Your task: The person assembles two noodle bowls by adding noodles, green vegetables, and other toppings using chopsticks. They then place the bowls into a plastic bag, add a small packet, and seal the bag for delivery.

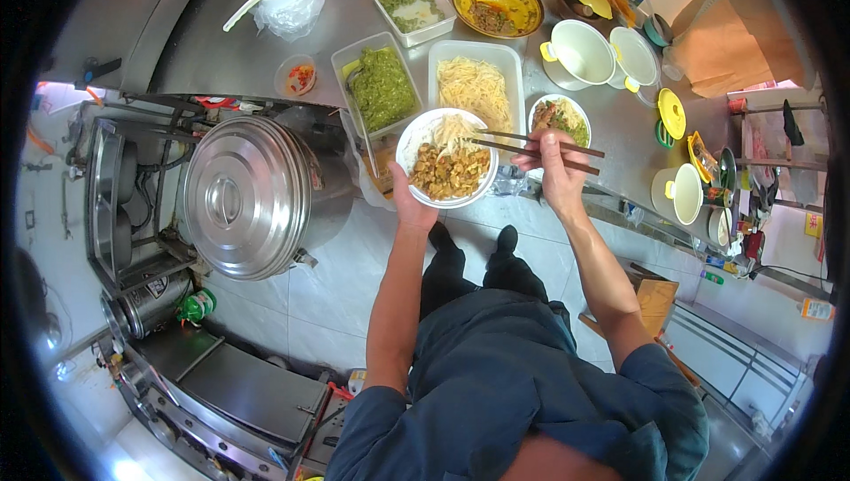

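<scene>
My left hand (413,205) holds a white bowl (430,123) by its lower left rim. In it lie white rice, diced brown food and pale shreds. My right hand (556,169) grips a pair of dark chopsticks (578,157), whose tips touch the shreds in the bowl. Just behind the bowl stands a rectangular tub of pale shredded food (473,86). To its left is a tub of green chopped food (383,92) with a metal spoon in it. Beyond my right hand, a second white bowl (561,119) holds shreds, green food and meat.
A large lidded steel pot (246,198) stands left of the counter (232,49). Farther back are a yellow patterned bowl (498,6) and a tub of green pieces (410,6). White containers (578,56) and a brown paper bag (737,42) stand to the right.
</scene>
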Demonstrator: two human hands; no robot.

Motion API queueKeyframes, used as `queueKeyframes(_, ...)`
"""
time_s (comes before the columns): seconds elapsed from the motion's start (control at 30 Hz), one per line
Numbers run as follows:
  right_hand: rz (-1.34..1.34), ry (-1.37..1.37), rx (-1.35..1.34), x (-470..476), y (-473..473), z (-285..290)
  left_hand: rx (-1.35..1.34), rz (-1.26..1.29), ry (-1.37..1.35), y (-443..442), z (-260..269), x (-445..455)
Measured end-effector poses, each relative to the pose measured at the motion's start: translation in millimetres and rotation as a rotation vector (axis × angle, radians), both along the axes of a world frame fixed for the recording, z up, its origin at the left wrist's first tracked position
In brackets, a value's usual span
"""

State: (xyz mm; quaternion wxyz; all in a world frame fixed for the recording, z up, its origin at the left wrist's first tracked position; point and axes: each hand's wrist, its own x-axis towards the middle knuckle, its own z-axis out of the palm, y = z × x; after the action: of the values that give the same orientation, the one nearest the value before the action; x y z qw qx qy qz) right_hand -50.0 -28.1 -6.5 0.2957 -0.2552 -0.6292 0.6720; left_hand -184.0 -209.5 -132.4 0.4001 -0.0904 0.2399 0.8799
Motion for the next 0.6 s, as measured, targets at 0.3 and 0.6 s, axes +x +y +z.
queueKeyframes(0.3, 0.055, 0.042, 0.127, 25.8, -2.0, 32.2, 0.008, 0.018, -0.009, -6.0, 4.5, -1.9)
queueKeyframes(0.6, 0.016, 0.108, 0.058, 17.0, -9.4, 3.3, 0.103, -0.018, -0.03, -4.5, 11.9, 0.1)
